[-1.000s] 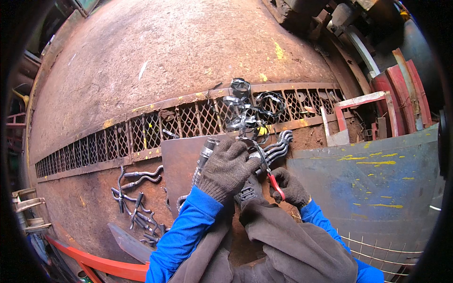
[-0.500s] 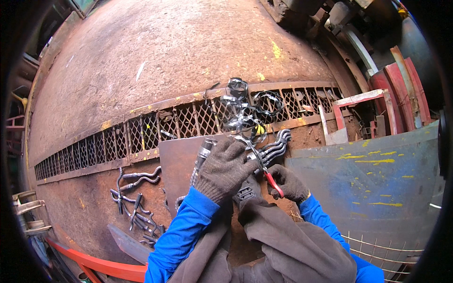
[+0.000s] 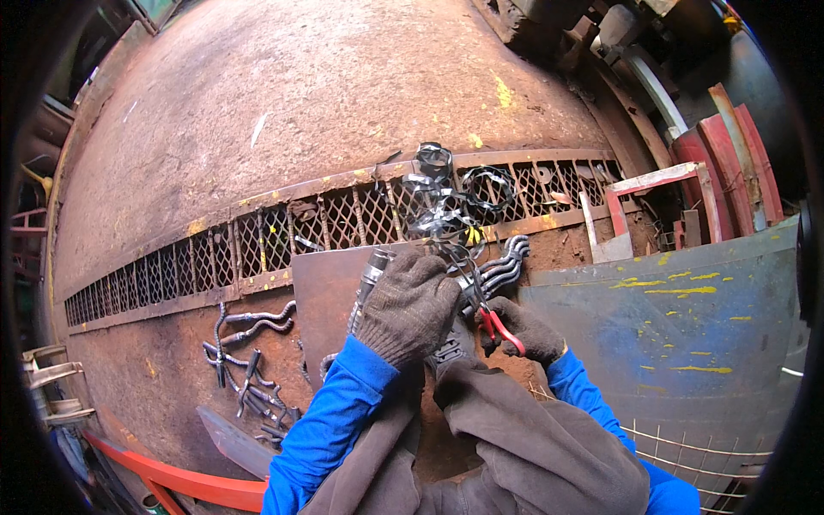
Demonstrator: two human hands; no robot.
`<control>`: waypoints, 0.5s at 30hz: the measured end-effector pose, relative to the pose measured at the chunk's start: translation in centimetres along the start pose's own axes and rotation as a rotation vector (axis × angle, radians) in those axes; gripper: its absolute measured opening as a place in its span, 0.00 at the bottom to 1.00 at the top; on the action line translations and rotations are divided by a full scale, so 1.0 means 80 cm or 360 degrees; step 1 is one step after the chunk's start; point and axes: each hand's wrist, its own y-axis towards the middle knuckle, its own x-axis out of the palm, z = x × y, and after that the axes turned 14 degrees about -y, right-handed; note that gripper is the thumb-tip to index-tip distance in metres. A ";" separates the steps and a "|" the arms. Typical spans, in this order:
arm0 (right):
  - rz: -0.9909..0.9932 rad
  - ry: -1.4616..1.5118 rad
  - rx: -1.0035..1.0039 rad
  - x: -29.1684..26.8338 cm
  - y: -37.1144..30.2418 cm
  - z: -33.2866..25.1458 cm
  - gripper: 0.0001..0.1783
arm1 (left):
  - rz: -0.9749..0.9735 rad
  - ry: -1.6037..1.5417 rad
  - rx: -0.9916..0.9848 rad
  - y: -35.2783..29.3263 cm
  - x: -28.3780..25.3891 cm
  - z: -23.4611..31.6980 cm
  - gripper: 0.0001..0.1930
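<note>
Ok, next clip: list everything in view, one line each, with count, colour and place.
steel strips: tangled bunch, shiny grey, above the hands
pliers: one, red handles, in right hand
bent rods: small stack, dark, right of the strips
bent pieces: loose pile, dark, floor at left
mesh grate: one long, rusty, across the middle
plate: one, rusty brown, under the hands
panel: one, blue with yellow flecks, right
bar: one, red, lower left
left hand: gloved, grey-brown, blue sleeve
right hand: gloved, blue sleeve

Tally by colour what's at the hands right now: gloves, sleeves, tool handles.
Grey knit gloves: 2, left hand and right hand
Blue sleeves: 2
Red-handled pliers: 1
Total: 5
</note>
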 end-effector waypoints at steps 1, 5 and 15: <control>-0.0004 0.0000 -0.0009 0.001 0.000 0.000 0.32 | -0.0001 -0.0001 0.0003 0.000 -0.001 0.000 0.08; 0.0002 -0.0033 -0.0042 0.000 0.001 0.002 0.33 | -0.0009 -0.0034 0.0018 0.001 -0.001 -0.001 0.07; 0.0181 -0.0023 0.0022 0.010 0.015 -0.004 0.46 | 0.0044 -0.0014 0.0050 0.004 -0.004 0.002 0.10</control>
